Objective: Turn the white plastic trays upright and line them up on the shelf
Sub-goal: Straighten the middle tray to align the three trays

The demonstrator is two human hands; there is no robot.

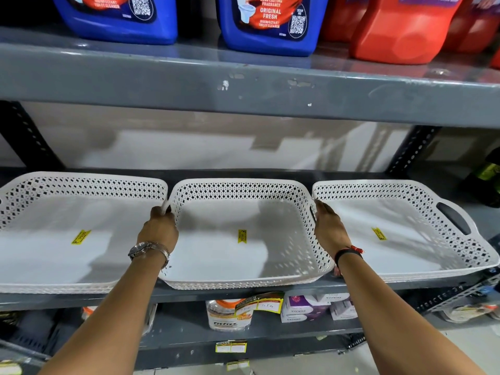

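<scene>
The shelf [243,295] in front of you carries 3 white trays in a row, all open side up: the left tray [54,266], the middle tray [216,266] and the right tray [405,255]. The left and middle ones nearly touch at their back corners, and the middle and right ones sit just beside each other. The middle tray juts a little past the shelf's front edge.

You have the middle tray by its 2 short sides. Your left hand [159,228] curls over the left rim near the back corner, fingers closed on the edge. Your right hand [328,226] lies flat against the right wall, fingers together and reaching toward the handle slot; whether they hook into it is hidden.

Judged by looks, these trays are light, thin plastic with lattice walls, so expect some flex and a smooth base that slides easily on the painted metal. Hold at the rolled rim or the handle slots, like the dark one on the right tray's handle [454,217], rather than squeezing the lattice. Each base carries a small yellow sticker [242,236].
</scene>
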